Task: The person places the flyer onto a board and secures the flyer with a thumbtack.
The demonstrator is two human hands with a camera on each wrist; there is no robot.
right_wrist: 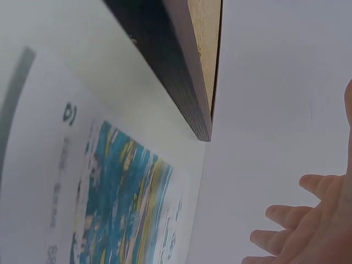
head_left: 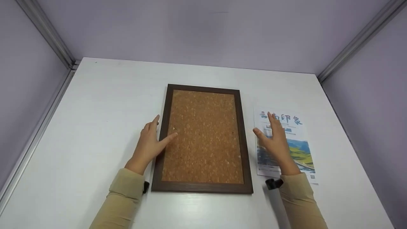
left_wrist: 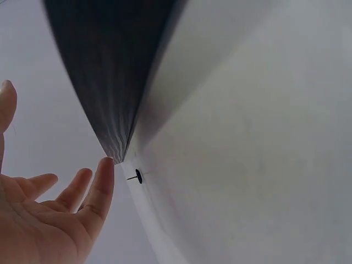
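Reading "印象" on leaflet [head_left: 284, 143] under R hand [head_left: 276, 140].

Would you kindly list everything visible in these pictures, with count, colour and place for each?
cork board: one, tan cork in a dark brown wooden frame, flat at the table's middle.
leaflet: one, white with blue lettering and a landscape photo, flat to the right of the board.
pin: one, black, beside the board's corner in the left wrist view.
table: one, white.
walls: pale lilac, with metal corner strips.
left hand: open, thumb on the board's left frame.
right hand: open, above the leaflet.
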